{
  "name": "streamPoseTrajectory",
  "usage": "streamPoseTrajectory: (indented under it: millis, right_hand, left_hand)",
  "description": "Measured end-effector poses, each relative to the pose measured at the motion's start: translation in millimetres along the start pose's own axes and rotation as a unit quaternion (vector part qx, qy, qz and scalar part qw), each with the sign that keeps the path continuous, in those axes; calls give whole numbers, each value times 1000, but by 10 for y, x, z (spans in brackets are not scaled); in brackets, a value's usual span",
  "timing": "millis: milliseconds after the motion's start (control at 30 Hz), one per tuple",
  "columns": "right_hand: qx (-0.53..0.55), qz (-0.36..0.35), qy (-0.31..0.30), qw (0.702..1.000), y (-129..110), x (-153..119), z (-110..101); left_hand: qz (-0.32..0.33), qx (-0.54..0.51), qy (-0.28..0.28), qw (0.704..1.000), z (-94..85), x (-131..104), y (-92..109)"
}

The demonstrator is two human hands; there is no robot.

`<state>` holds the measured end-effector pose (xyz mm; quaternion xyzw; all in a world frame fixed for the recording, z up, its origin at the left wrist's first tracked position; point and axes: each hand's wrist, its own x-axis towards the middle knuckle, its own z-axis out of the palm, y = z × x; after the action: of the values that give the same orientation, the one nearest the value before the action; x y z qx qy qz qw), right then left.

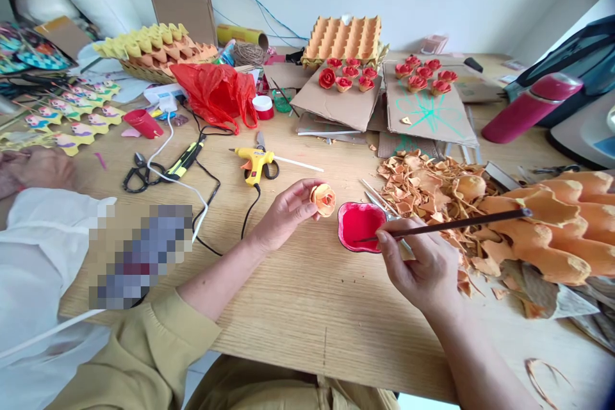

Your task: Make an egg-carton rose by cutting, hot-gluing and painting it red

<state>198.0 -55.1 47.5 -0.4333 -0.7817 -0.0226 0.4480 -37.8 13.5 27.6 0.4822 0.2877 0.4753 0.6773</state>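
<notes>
My left hand (291, 211) is closed around the base of an orange rose (323, 199) shaped from egg-carton pulp; a reddish tint shows at its centre. In my right hand (423, 262) is a dark-handled paintbrush (456, 223), held between thumb and fingers. The brush tip dips into red paint in a small wavy-edged dish (342, 237), just right of the rose. Several red-painted roses (343, 83) stand on a cardboard piece (307, 102) at the back, and more red roses (417, 82) sit on a second cardboard piece (408, 131).
Torn orange carton scraps (408, 186) and an egg tray (576, 224) lie on the right, near a pink bottle (528, 109). A yellow glue gun (255, 163), scissors (139, 176) and a red plastic bag (216, 93) lie left of centre. Another person's sleeve (43, 237) rests at far left.
</notes>
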Motion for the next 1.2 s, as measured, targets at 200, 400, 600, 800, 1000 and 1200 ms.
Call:
streamPoseTrajectory:
  millis: [200, 400, 600, 800, 1000, 1200]
  right_hand:
    - [23, -2, -12, 1000, 21, -24, 21]
    - [14, -5, -6, 1000, -11, 6, 0]
    - [6, 12, 12, 1000, -43, 39, -80]
    - [139, 28, 124, 982, -54, 12, -93]
    - [190, -46, 88, 977, -79, -5, -51]
    - [205, -53, 6, 977, -87, 0, -100]
  left_hand:
    - [-3, -17, 12, 1000, 27, 11, 22]
    - [-4, 2, -20, 1000, -2, 0, -17]
    - [-5, 11, -34, 999, -40, -15, -78]
    - [11, 18, -59, 998, -44, -10, -97]
    - [-17, 10, -77, 997, -1, -32, -75]
    - [-19, 8, -98, 995, 22, -42, -76]
